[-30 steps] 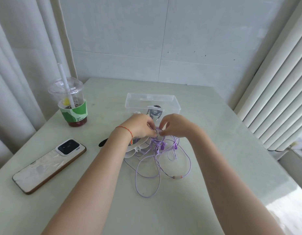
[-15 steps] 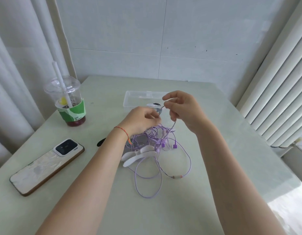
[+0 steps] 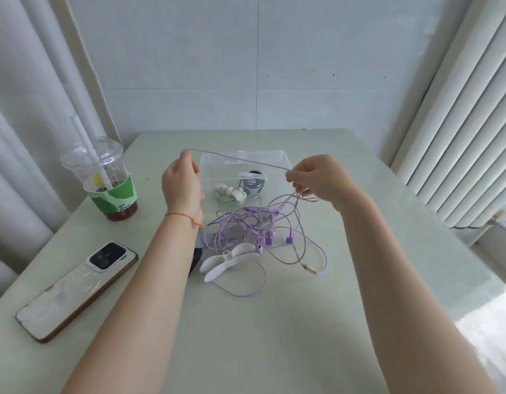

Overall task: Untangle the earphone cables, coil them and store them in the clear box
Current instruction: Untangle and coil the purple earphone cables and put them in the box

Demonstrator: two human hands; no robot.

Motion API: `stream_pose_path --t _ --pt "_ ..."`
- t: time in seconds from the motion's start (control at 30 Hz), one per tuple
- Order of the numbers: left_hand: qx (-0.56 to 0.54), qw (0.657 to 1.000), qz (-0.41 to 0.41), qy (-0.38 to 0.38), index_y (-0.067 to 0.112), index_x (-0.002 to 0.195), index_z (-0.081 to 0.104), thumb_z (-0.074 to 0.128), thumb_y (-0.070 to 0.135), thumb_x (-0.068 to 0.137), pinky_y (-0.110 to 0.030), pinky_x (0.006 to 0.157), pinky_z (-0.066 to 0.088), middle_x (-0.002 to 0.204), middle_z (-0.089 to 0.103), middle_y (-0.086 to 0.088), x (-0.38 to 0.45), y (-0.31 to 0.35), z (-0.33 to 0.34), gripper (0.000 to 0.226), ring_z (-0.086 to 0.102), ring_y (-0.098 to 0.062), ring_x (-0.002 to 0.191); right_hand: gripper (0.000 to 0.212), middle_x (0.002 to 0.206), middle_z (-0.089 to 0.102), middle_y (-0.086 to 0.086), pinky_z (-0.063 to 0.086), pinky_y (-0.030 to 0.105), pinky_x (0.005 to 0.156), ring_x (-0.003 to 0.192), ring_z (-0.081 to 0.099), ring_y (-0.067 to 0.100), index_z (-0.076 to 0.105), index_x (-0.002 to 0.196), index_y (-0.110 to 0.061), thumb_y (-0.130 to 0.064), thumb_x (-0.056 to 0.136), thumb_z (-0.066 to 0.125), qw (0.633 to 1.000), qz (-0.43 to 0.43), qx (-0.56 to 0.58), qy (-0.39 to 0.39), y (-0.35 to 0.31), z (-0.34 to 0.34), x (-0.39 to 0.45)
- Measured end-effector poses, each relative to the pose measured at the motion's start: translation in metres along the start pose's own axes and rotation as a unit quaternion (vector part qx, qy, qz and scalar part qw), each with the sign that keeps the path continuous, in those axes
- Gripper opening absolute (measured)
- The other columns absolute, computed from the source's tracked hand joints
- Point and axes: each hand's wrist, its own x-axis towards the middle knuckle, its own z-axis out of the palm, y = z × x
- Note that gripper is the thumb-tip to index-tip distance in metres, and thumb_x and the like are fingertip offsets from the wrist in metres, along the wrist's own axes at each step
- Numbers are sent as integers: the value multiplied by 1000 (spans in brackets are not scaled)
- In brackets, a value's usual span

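Two bare hands are raised above a pale green table [image 3: 274, 336], stretching one strand of purple earphone cable [image 3: 237, 159] between them. The left hand [image 3: 182, 184], at about ten o'clock from the cable pile, has its fingers curled with the strand passing over its fingertips; the exact pinch is hidden behind the hand. The right hand [image 3: 321, 177], at about two o'clock, pinches the other end of the strand between thumb and fingers, with more loops hanging from it. Below, at the centre, the rest of the purple cable lies in a loose tangle [image 3: 254, 231] with earbuds, plugs and a white clip [image 3: 229, 261] among it. The clear box [image 3: 277, 159] stands just beyond the tangle at twelve o'clock, already holding a coiled green set [image 3: 226, 194] and a dark coil [image 3: 251, 184]. To do this step well, the strand likely wants drawing out slowly, following it back to each crossing rather than tugging knots tight. At nine o'clock stands a lidded iced drink [image 3: 104, 180]; at eight o'clock lies a phone [image 3: 78, 288].
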Motion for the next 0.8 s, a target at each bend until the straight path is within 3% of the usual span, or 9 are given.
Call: stream_pose_path --t 0.1,0.23,0.33,0.4,0.47,0.57,0.67,0.73,0.8 --pt "38 989 -25 -144 15 62 54 48 25 94 -14 39 12 41 32 7 -9 3 3 34 22 -10 34 10 69 63 3 48 25 57 59 55 15 75 87 -9 -17 85 68 997 -12 -65 -28 -5 0 -6" --pt "165 928 7 -335 14 88 74 69 32 77 -17 41 26 67 57 5 -30 8 8 21 46 -8 55 14 69 66 9 47 25 47 51 58 17 70 88 3 -10 88 66 993 -35 78 -80 -16 9 -13" --pt "170 876 23 -452 6 99 72 71 19 86 -10 63 43 83 67 4 -44 3 16 19 58 -3 76 17 65 64 8 45 25 46 52 58 19 64 79 0 -12 90 65 981 -69 158 -89 -24 16 -16" --pt "199 870 39 -449 8 90 72 73 16 85 -19 78 47 83 69 -1 -44 -3 18 9 61 -7 79 19 66 64 6 47 26 51 59 59 19 59 76 -6 -14 93 62 979 -82 184 -34 -28 16 -14" --pt "263 864 48 -426 14 81 72 76 15 81 -29 81 49 74 69 1 -39 -7 16 4 62 -10 72 19 68 65 8 55 33 58 65 64 23 52 79 -9 -15 97 53 966 -64 250 11 -30 12 -13" --pt "324 854 45 -406 14 77 70 79 14 78 -31 74 46 68 63 -3 -29 -9 8 9 56 -15 64 21 50 54 2 56 38 55 44 56 20 49 79 -10 -14 99 46 951 -19 304 42 -29 4 -13" --pt "303 868 32 -392 13 79 70 81 21 76 -19 62 45 66 63 1 -23 -4 0 14 54 -11 58 24 38 35 -10 30 22 43 34 27 11 57 74 -10 -17 96 53 981 -22 185 44 -22 -1 -13" --pt "304 878 35 -369 11 80 69 78 23 79 -12 49 40 61 65 3 -19 1 -5 15 52 -8 51 22 41 34 -10 20 20 43 40 22 13 65 73 -9 -18 92 58 995 -17 99 28 -19 -4 -13" --pt "305 901 63 -301 12 76 70 75 26 82 -11 49 40 60 67 5 -13 4 -9 16 53 -6 50 19 51 35 -1 19 20 43 45 22 16 72 75 -10 -20 88 63 1000 -8 10 13 -16 -11 -13"
